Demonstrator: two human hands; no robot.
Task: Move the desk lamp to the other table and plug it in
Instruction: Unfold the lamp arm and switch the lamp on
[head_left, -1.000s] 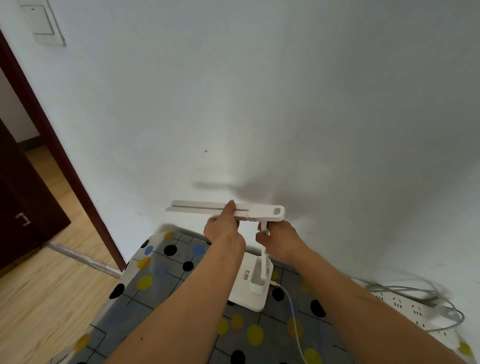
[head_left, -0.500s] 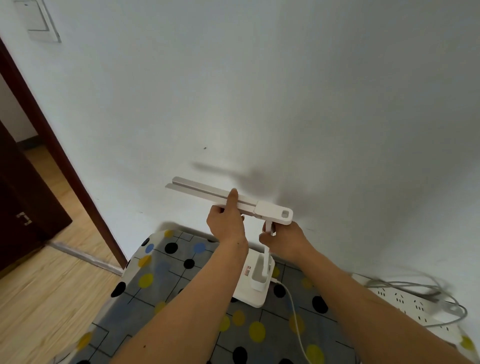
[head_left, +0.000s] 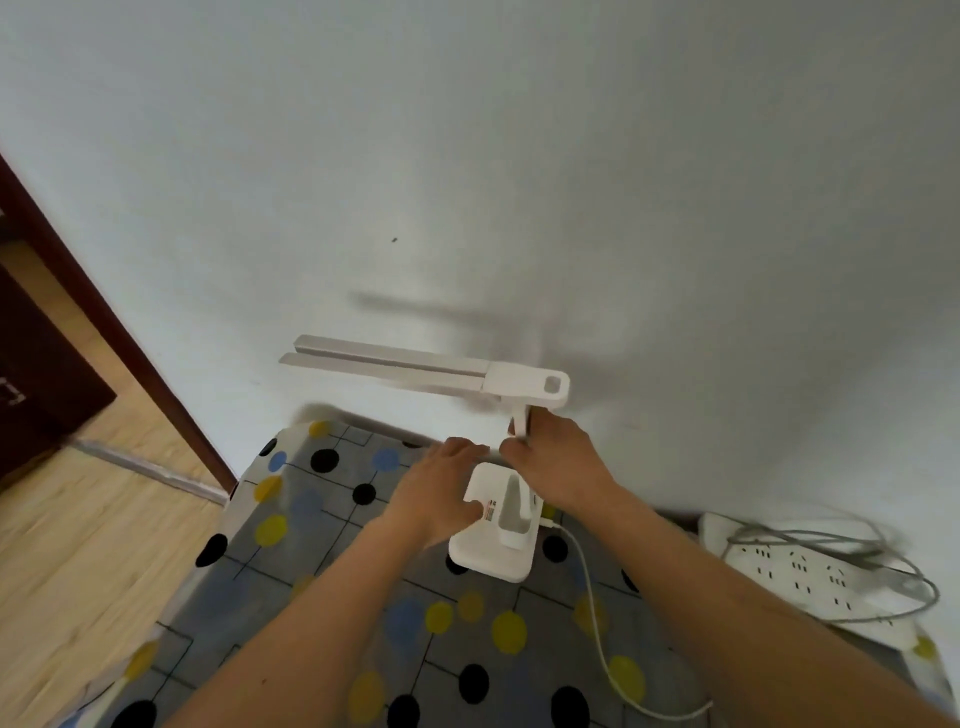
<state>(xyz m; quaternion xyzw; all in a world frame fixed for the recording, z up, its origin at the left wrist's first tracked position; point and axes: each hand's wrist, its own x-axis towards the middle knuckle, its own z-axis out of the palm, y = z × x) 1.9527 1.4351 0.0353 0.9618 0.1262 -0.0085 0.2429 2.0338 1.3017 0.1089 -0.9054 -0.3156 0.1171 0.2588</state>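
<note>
A white desk lamp stands on the table with the dotted grey cloth, close to the white wall. Its long flat head points left, roughly level, above its square base. My right hand grips the lamp's upright stem just under the head. My left hand lies lower, fingers fairly straight, its thumb touching the base's left side. The lamp's white cable runs from the base toward the near edge of the frame.
A white power strip with a loop of grey cable lies at the right on the table. At the left are a dark wooden door frame and a light wood floor.
My left hand has let go of the lamp head and dropped down to the base. The lamp head now sits higher and roughly level. My right hand still holds the stem.
</note>
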